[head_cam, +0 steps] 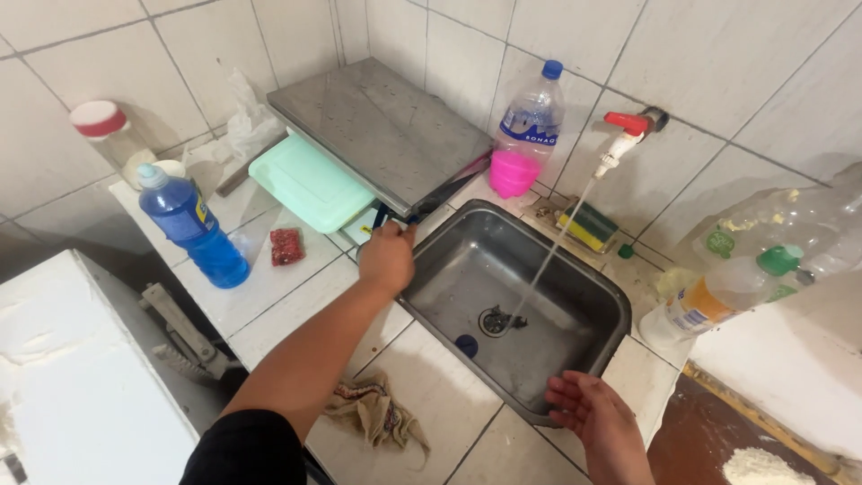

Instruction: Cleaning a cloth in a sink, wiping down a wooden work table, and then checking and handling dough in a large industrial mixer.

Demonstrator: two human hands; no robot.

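Note:
My left hand (386,256) reaches to the far left corner of the steel sink (600,310) and is closed on the handle of a knife (446,191) whose dark blade lies under the edge of a metal tray (382,126). My right hand (588,410) rests open on the sink's near rim, holding nothing. Water runs in a thin stream from the white tap with a red handle (622,135) down to the drain (496,320).
On the tiled counter stand a blue liquid bottle (190,224), a green plastic lid (310,184), a clear bottle with a pink cup (525,135), a sponge (585,225), and tilted bottles (736,278) at right. A crumpled rag (377,413) lies near me.

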